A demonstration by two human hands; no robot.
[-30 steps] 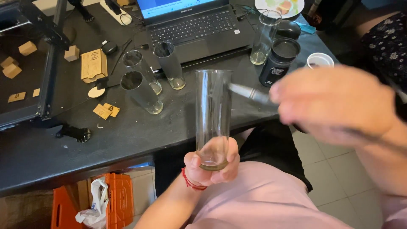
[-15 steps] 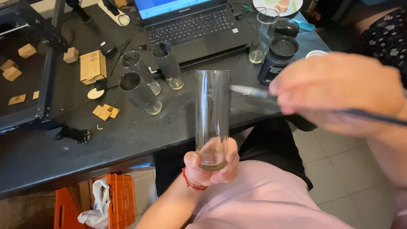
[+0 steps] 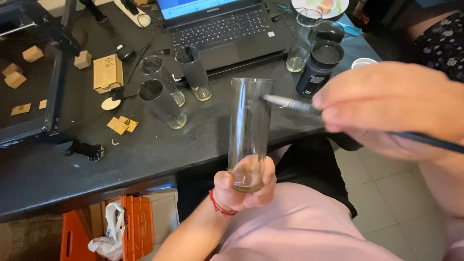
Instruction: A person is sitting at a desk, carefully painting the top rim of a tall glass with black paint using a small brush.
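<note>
Head cam: left hand (image 3: pixel 244 191) pinches the tall glass cylinder (image 3: pixel 247 133) by its base, which looks smooth, slippery and breakable. Right hand (image 3: pixel 391 108) is closed around a thin brush (image 3: pixel 290 103) at the rim.

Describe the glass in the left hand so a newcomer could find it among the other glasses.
Start at the black table and move to its near edge. There the left hand grips a tall clear glass by its base; unlike the glasses standing on the table, it is lifted.

Beyond the left grip (image 3: pixel 245 186), at the worktop's far edge, an open laptop screen (image 3: pixel 203 6) glows pale blue and white. Right of it, just beyond the right grip (image 3: pixel 386 108), stands a black jar (image 3: pixel 319 70) with a pale label. Far left lies a small tan box (image 3: pixel 107 73).
</note>
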